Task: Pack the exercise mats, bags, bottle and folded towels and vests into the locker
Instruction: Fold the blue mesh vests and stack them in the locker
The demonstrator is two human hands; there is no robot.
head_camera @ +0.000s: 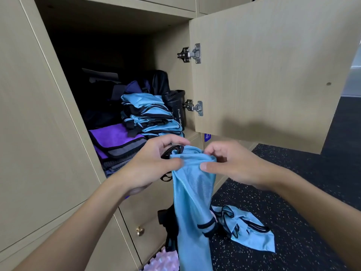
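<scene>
Light-blue black-trimmed mesh vest [193,196] hung pinched by left hand [154,165] and right hand [230,165]; adding it might topple uneven folded-vest stack [152,116].

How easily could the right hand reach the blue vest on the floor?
Probably not yet: the right hand pinches the hanging vest. The floor vest itself lies uncovered below, so its way looks free.

Inside the locker [172,55] I see the vest stack [152,114] between towels [115,139] on its left and a bottle [178,112] on its right, bags [160,81] behind; a loose vest [248,231] lies on the floor [293,192] out front.
</scene>
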